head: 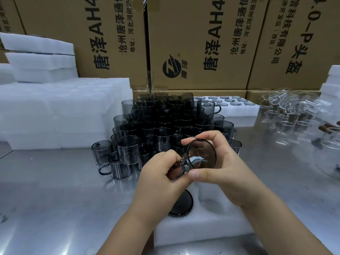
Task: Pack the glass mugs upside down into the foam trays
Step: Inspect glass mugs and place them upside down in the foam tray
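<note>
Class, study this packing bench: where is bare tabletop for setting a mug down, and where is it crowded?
Bare table lies front left, bordered by the foam stack, the mug pile and the near foam tray. Another patch lies right of that tray, before the clear glassware. The pile crowds the centre. The left hand and right hand grip one mug.

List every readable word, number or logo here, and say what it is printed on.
"唐泽AH4", sideways, cut off: left cardboard box and middle cardboard box.
"沧州唐泽通信", cut off: both those boxes.
"地址:河北河间经济", cut off: both.
"唐泽" beside a round logo: middle box.
"信科技有限公司": right cardboard box.
".0-P头盔": right box.
"(西区)": right box; rest of that line blurred.
Held glass mug: no text.
</note>
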